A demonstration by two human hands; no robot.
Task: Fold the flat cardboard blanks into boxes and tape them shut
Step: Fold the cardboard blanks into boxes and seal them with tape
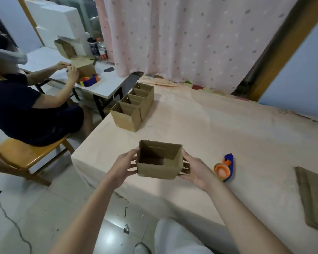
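Note:
A folded cardboard box (159, 169), open at the top, is held above the near edge of the pink-covered bed (218, 129). My left hand (124, 165) grips its left side and my right hand (195, 169) grips its right side, thumbs near the rim. An orange and blue tape dispenser (224, 167) lies on the bed just right of my right hand. A stack of flat cardboard blanks (314, 197) lies at the right edge. A row of folded open boxes (134, 107) stands at the bed's far left corner.
Another person (26, 107) sits on a wooden chair (26, 154) at the left, working on a box at a white table (106, 83). A pink curtain (191, 37) hangs behind the bed. Tiled floor with a cable (9, 217) lies below.

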